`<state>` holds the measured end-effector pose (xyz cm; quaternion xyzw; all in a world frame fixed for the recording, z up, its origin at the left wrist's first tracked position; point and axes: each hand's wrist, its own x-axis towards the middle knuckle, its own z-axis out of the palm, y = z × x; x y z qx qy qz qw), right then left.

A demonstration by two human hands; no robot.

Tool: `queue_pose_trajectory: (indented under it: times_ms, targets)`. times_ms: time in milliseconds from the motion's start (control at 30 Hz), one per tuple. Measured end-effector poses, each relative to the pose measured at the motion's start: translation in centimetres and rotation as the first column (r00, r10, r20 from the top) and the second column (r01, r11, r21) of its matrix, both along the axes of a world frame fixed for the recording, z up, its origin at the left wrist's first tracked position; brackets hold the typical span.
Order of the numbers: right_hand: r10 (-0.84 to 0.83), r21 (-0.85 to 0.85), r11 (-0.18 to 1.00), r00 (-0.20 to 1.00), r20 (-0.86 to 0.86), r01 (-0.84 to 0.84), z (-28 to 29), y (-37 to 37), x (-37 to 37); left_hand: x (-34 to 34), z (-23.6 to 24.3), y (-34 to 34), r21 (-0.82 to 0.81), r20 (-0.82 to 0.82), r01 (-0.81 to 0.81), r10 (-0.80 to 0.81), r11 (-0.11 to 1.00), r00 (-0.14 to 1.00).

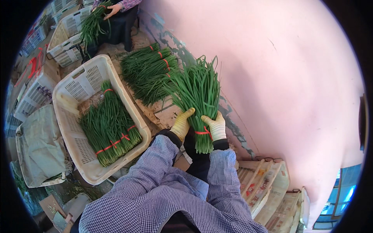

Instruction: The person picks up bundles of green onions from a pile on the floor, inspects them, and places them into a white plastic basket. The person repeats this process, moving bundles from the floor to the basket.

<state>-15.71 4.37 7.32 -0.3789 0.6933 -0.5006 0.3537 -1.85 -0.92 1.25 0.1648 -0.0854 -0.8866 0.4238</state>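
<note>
Between my two gloved hands is a thick bundle of garlic chives [198,89], its leaf tips pointing away from me. A red tie circles it near the cut stem ends. My left hand [182,123] grips the bundle's left side, thumb over the leaves. My right hand [215,125] closes round the right side, just above the tie. To my left, a white plastic crate [66,106] holds several tied chive bundles [110,130] lying side by side. More tied bundles [145,70] lie on the cardboard beyond my left hand.
A pink wall [272,77] with peeling paint at its base rises on the right. Stacked crates [268,186] stand at the lower right. Left are more crates [37,95] and a cloth-covered crate [42,145]. At the far left a co-worker's hand [113,11] holds chives.
</note>
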Motion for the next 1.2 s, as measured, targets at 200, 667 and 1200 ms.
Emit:
queue_pose_trajectory:
  times_ms: [200, 667, 1200]
  targets:
    - [0.098, 0.153, 0.988, 0.855, -0.509, -0.023, 0.0, 1.5, 2.0, -0.4, 0.2, 0.5, -0.068, 0.203, -0.015, 0.029, 0.998, 0.979]
    - [-0.046, 0.046, 0.998, 0.977, 0.207, 0.037, -3.6, 0.1, -0.2, -0.2, -0.3, 0.1, 0.056, 0.339, -0.065, 0.043, 0.996, 0.94]
    - [-0.168, -0.207, 0.971, 0.96, -0.222, 0.122, -0.9, -0.2, -0.7, -0.3, 0.2, 0.2, 0.066, 0.308, -0.021, 0.0, 0.998, 0.951]
